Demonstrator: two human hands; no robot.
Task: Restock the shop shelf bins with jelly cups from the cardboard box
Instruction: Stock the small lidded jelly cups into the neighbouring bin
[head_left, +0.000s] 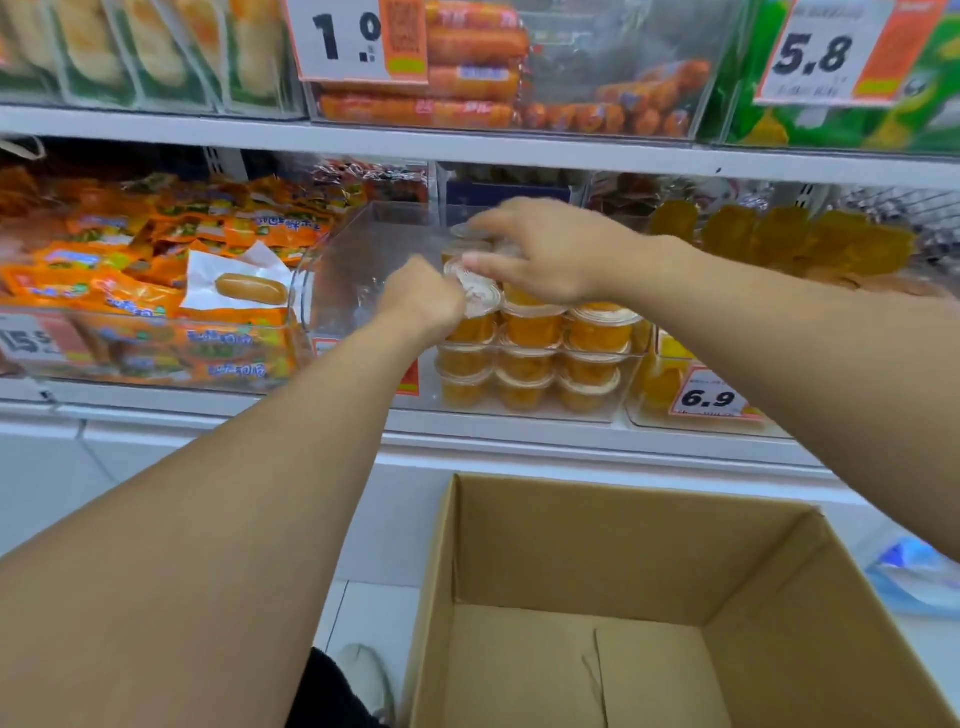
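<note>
Fingers of both hands at top jelly cup in clear bin.
Left hand curled, gripping cup's edge; right hand fingers extended, lightly spread over lids. Bin holds stacked orange cups, right half only. Cardboard box below: open, nothing inside. White shelf; orange snack packets in left bin.

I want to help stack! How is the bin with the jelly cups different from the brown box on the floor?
The clear bin sits up on the shelf; the cardboard box stands below it on the floor. You can see through the bin, but the box is plain brown. The bin holds stacked orange jelly cups; the box shows only its bare bottom. Both are open on top.
</note>
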